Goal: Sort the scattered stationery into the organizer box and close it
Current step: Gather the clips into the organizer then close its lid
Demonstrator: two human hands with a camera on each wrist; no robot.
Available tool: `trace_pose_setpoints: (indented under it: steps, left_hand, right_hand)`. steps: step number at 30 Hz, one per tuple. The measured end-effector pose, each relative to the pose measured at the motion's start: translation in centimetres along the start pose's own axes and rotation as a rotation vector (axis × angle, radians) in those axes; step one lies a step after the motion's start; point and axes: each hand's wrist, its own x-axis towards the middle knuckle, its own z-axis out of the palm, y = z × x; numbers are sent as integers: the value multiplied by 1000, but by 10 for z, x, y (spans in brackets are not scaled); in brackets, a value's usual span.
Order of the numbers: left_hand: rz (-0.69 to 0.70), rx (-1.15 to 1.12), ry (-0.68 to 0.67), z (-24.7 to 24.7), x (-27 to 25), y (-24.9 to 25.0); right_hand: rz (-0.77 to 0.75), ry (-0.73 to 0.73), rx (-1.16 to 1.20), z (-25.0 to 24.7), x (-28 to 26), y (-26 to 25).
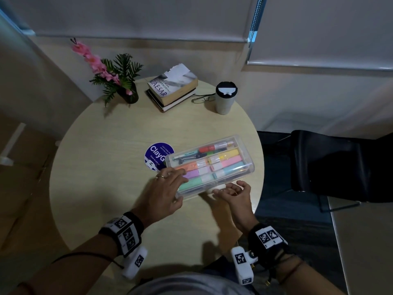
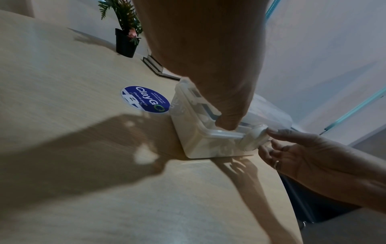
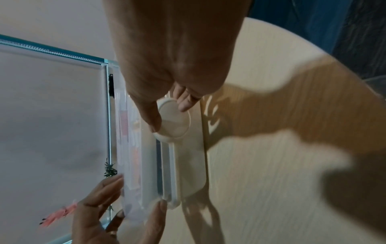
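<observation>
The clear organizer box (image 1: 244,167) lies on the round table with its lid down. Pastel highlighters (image 1: 212,167) and several pens (image 1: 204,151) show through the lid. My left hand (image 1: 172,184) rests on the box's near left corner, fingers straight across the lid and thumb (image 2: 227,122) on the rim. My right hand (image 1: 225,190) is at the box's front side, where its thumb (image 3: 154,122) and curled fingers pinch the white latch (image 3: 175,122). The same latch (image 2: 252,140) stands tilted out from the box's front wall (image 2: 200,147).
At the table's back stand a potted plant (image 1: 127,92), stacked books (image 1: 172,88), glasses (image 1: 202,99) and a lidded tumbler (image 1: 225,99). A round blue sticker (image 1: 155,154) lies left of the box. A black chair (image 1: 329,167) stands past the table's right edge.
</observation>
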Motion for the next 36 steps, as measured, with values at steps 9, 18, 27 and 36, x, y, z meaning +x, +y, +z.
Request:
trace_pose_setpoints:
  steps: [9,18,27,36]
  left_hand:
    - [-579,-755,163,6,13,-3]
    - [-643,-1343,69,-7,25,6]
    - [-752,-1281,342,-38,37,-53]
    - [-794,-1220,486,-81,76,-160]
  right_hand:
    - [-26,182,-52,-36,36,-68]
    - [-95,-84,-364,-11,34,-100]
    - [-175,-161,-386,60,51,-133]
    - [-77,-203,-369,164,129,-132]
